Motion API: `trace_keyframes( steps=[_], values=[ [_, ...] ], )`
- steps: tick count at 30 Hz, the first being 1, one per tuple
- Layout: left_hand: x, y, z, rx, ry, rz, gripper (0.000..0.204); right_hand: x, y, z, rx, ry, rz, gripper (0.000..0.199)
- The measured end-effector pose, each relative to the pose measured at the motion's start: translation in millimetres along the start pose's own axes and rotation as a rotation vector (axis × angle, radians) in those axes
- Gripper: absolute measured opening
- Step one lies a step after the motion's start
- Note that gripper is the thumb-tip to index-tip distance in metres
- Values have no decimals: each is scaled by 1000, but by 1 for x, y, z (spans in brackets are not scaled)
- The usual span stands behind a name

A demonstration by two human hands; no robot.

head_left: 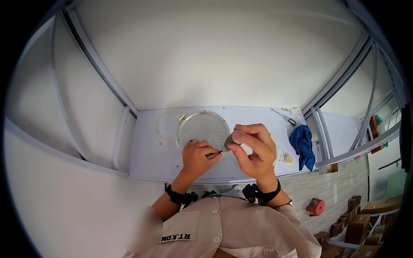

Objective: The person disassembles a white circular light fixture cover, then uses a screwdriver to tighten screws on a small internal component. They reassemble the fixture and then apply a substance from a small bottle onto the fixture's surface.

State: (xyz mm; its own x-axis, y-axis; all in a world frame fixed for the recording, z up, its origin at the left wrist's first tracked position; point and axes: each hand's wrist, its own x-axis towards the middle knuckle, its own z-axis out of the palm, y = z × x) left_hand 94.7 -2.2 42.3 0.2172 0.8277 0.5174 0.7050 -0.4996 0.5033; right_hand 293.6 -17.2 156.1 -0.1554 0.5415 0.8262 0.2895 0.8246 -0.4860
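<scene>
My left hand [197, 158] is closed over a thin dark stick-like piece [214, 153], whose tip points toward my right hand. My right hand [258, 150] pinches a grey, rounded, cap-like part [234, 139] between thumb and fingers. Its exact kind is too small to tell. Just beyond my hands lies a round silver-grey dish [202, 127] with a ribbed pattern in its middle and a clip-like fitting on its upper left rim. My left hand partly covers the dish's near edge. Behind my right hand, a pale round object shows only in part.
A thin yellowish ring [157, 124] lies left of the dish on the white table [144, 159]. To the right are a screwdriver [291, 121], a crumpled blue cloth [303, 144] and a small cream round part [288, 159]. Metal frames flank the table. A red cylinder [317, 207] stands on the floor.
</scene>
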Motion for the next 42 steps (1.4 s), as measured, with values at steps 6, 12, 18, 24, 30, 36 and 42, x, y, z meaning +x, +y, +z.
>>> trace_keyframes(
  steps=[6,12,18,24,30,36,42],
  values=[
    [0,-2,-1,-29,-12,0,15,13,-7,-3,-45,-21,-27,45],
    [0,-2,0,-31,7,19,15,-5,0,-6,-52,-67,84,41],
    [-2,-4,0,-35,-22,-5,15,11,-11,0,-14,-3,25,42],
    [-2,-2,0,-38,0,13,14,-3,-4,-7,-110,-8,118,39],
    [-1,-2,-2,-50,18,25,13,9,-12,-3,-18,-3,98,42],
    [-2,-3,0,-21,-4,9,14,-3,-14,-7,-59,-123,104,42],
    [-2,-3,0,-37,-7,2,13,7,-14,5,121,-24,139,43]
  ],
)
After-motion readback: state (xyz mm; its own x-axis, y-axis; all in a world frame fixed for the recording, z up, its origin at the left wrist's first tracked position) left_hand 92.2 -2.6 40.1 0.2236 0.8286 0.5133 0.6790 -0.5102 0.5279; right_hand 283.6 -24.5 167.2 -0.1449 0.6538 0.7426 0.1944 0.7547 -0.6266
